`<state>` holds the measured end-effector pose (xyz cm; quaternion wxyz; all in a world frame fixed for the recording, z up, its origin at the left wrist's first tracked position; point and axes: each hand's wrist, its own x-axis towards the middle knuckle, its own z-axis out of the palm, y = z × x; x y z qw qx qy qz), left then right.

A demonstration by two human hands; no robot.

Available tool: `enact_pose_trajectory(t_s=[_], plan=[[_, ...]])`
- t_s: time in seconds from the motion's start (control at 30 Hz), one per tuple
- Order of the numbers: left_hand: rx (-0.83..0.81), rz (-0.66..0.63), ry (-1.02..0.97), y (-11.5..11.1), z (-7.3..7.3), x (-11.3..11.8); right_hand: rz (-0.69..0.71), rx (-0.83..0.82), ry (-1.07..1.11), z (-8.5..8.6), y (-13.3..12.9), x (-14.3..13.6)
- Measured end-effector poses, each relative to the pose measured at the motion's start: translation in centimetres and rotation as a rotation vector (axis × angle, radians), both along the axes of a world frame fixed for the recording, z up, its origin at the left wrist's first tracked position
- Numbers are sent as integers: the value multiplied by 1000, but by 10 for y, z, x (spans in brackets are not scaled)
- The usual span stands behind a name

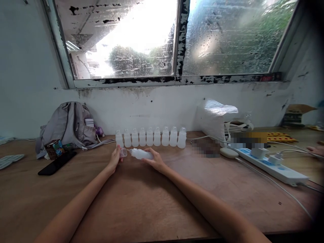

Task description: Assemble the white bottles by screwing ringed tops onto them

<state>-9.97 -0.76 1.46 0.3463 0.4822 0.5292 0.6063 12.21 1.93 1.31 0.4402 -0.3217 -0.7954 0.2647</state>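
My left hand (116,158) is closed on a small clear cap (123,153), its open side turned toward the right. In my right hand (155,160) lies a translucent white plastic bottle (141,154), tilted on its side with its narrow tip pointing at the cap. A small gap seems to part cap and tip. Just behind the hands, several similar capped bottles (157,137) stand upright in a row along the wall.
On the left are a grey backpack (73,125), a small printed box (55,149) and a black phone (57,163). A white power strip (273,165) with plugs and cables lies right, beside a pale rounded device (228,153). Another person's hand (316,150) shows at the far right edge.
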Motion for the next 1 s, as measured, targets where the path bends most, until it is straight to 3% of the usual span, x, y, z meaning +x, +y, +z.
enact_pose_trajectory(t_s=[0.23, 0.4, 0.63, 1.0], plan=[[66, 131, 340, -7, -4, 3, 84, 43, -18, 3, -8, -2], [144, 153, 457, -16, 1, 12, 94, 74, -26, 3, -13, -5], [145, 173, 496, -21, 0, 21, 96, 125, -52, 3, -16, -4], [202, 285, 540, -32, 7, 48, 15, 397, -181, -4, -29, 2]])
